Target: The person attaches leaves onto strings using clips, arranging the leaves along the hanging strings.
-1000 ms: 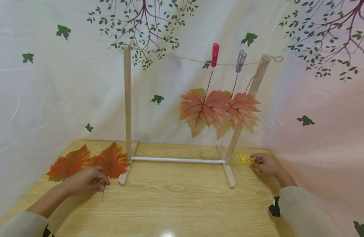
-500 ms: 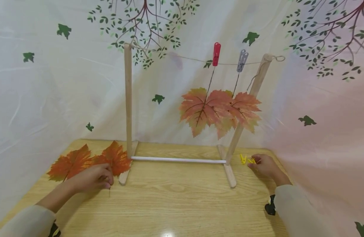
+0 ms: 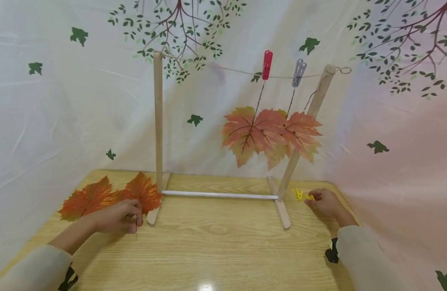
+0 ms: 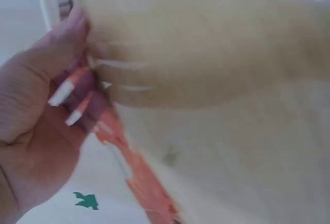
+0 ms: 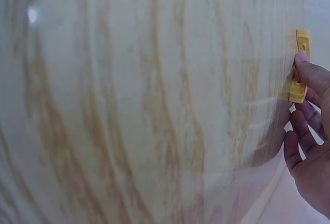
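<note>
Your left hand is pinching a leaf beside the stand, your right hand gripping a yellow clip near the edge, table stretching between

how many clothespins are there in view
4: red clothespin and gray clothespin on the string, loose yellow clothespin on the table, pinched yellow clothespin in the right hand. Hands could hide others.
</note>
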`<state>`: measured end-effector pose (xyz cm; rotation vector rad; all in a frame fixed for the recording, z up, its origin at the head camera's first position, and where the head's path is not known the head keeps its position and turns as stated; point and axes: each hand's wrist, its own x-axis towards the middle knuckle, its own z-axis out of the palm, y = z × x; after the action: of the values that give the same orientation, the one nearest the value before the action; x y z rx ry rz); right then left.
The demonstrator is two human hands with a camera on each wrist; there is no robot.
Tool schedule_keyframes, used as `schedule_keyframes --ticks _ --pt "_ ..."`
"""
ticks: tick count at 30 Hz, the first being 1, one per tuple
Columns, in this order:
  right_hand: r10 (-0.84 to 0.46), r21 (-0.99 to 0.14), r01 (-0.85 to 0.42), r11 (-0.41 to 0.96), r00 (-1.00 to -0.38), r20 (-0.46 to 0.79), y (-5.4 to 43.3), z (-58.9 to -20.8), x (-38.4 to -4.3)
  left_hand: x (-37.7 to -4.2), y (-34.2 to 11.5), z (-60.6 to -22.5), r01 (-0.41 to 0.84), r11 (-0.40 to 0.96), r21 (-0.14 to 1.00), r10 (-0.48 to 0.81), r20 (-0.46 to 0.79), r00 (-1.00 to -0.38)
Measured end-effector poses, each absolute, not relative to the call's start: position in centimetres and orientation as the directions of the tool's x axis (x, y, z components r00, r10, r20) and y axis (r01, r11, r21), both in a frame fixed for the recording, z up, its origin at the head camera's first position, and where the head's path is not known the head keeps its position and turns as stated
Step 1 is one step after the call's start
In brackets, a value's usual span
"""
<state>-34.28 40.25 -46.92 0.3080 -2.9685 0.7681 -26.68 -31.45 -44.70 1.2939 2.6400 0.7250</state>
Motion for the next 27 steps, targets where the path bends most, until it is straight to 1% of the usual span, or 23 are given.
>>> schedule_keyframes --ticks 5,8,14,19,24,27 --pt "-0.172 -0.468 -0.206 0.859 -0.978 0.114 40.4 -46.8 -34.2 -26.8 -30.7 -43.1 0.633 0.630 0.451 0.730 -0.065 -0.680" --pt "-0.171 -0.474 -0.209 0.855 -0.978 0.122 40.4 -46.9 -34.3 -26.9 -30.4 -42.7 0.621 0.649 0.439 0.721 -0.094 -0.687" --pt "-0.159 -0.476 -0.198 0.857 -0.980 0.121 40.5 -46.9 -34.3 -27.0 -30.5 -43.0 0.654 0.634 0.413 0.736 -0.061 -0.675" --pt "-0.154 -0.484 -0.193 0.854 -0.981 0.119 40.4 -46.8 -34.1 -26.8 -30.7 -43.0 0.683 0.586 0.436 0.764 -0.017 -0.644" --pt "-0.149 -0.485 -0.192 0.853 -0.981 0.126 40.1 -46.8 -34.0 -26.9 -30.7 -42.9 0.725 0.522 0.448 0.802 0.029 -0.596" --pt "-0.154 -0.471 -0.199 0.859 -0.979 0.132 39.9 -46.7 -33.9 -27.0 -30.7 -42.9 0.734 0.481 0.480 0.820 0.049 -0.570"
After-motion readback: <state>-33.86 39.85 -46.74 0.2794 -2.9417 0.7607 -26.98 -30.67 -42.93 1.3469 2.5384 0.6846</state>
